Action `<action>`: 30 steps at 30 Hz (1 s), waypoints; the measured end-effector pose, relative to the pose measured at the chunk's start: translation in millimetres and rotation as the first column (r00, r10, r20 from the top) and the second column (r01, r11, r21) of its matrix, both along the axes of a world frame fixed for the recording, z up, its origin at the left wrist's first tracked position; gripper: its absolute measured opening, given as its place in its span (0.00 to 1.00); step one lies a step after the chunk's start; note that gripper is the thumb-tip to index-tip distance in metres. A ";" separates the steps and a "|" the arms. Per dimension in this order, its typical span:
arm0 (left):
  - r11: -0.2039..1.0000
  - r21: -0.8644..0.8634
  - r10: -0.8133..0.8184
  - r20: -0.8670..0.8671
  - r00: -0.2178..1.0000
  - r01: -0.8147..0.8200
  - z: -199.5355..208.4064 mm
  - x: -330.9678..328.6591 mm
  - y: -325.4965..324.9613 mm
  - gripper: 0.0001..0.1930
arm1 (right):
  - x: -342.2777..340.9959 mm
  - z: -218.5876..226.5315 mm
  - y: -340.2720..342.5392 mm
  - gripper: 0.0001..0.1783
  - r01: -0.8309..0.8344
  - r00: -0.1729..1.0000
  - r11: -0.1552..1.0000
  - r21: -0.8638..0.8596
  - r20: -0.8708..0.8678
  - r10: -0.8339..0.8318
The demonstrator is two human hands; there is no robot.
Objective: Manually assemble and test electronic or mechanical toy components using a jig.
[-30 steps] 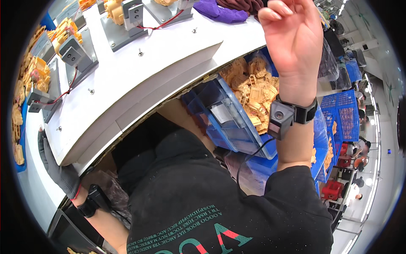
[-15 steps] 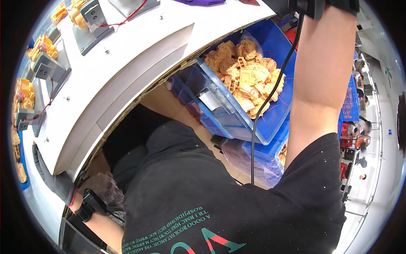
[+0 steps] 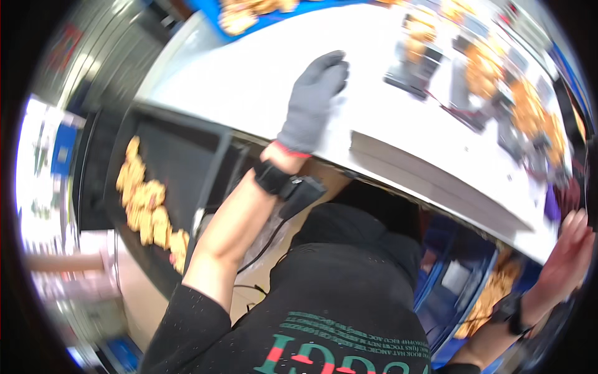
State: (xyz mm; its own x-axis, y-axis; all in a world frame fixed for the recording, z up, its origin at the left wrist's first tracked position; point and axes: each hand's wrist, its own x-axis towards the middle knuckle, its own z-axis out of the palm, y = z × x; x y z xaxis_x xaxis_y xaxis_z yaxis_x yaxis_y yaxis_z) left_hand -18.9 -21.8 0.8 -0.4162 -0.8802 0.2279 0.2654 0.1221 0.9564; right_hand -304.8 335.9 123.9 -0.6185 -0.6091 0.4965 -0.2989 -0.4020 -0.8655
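My left hand [image 3: 314,100] wears a grey glove and lies flat on the white table [image 3: 249,81], palm down, holding nothing. A black wrist band with a small black box [image 3: 289,184] sits on that forearm. My right hand [image 3: 570,252] is bare, with its fingers spread, and hangs at the table's right edge holding nothing. It also wears a black wrist band [image 3: 514,311]. Small grey fixtures with tan parts [image 3: 414,56] stand on the table beyond the left hand, blurred.
A blue bin of tan parts [image 3: 492,293] sits under the table at the right. A dark tray with a row of tan parts [image 3: 146,206] lies at the left. A blue tray [image 3: 249,15] is at the table's far edge.
The view has swung round. My gloved left hand has come up from low at my side onto the table top. My right hand has dropped from above the table to its right edge.
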 end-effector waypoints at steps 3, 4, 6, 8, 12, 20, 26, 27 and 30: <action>0.998 -0.046 0.037 -0.054 0.998 -0.039 31.0 5.2 -9.9 0.17 | 61.6 -32.1 -57.1 0.07 -0.059 0.946 0.991 0.118 -0.309 0.093; 0.993 -0.118 0.021 -0.071 0.997 -0.029 38.1 11.1 -16.4 0.17 | 77.7 -32.4 -71.1 0.05 -0.113 0.942 0.981 0.157 -0.297 0.156; 0.987 -0.145 0.052 -0.077 0.996 -0.063 47.0 15.3 -32.5 0.16 | 100.6 -32.3 -87.5 0.02 -0.185 0.932 0.961 0.207 -0.272 0.238; 0.970 -0.223 0.081 -0.062 0.995 -0.093 48.4 13.5 -45.7 0.16 | 114.6 -34.5 -96.3 0.04 -0.244 0.922 0.944 0.224 -0.247 0.297; 0.726 -0.583 0.420 -0.044 0.907 -0.365 16.6 -6.2 -85.6 0.12 | 132.4 -33.5 -108.7 0.03 -0.382 0.847 0.861 0.335 -0.246 0.471; 0.823 -0.355 0.440 -0.094 0.893 -0.443 25.7 -23.2 -95.7 0.13 | 161.0 1.3 -127.8 0.07 -0.564 0.593 0.561 0.606 -0.176 0.786; 0.689 -0.544 0.359 -0.317 0.878 -0.479 115.0 13.0 -79.9 0.11 | 226.1 -31.7 -181.9 0.14 -0.657 -0.090 0.022 0.754 -0.108 0.990; 0.666 -0.587 0.262 -0.393 0.881 -0.460 140.9 6.1 -69.3 0.09 | 235.0 -44.4 -185.9 0.15 -0.696 -0.149 -0.024 0.717 -0.112 0.982; 0.695 -0.631 -0.026 -0.501 0.865 -0.345 212.2 -16.9 -23.7 0.07 | 275.1 -50.5 -203.7 0.19 -0.649 -0.289 -0.313 0.693 0.156 0.945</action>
State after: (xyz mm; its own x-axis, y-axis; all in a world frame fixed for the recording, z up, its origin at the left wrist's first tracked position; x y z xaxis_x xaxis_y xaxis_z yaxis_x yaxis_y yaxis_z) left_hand -35.9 -45.5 213.0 0.0266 -0.4367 0.8992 0.5358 0.7656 0.3560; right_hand -29.7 132.3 73.4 0.9234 -0.3444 -0.1694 -0.2615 -0.2416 -0.9345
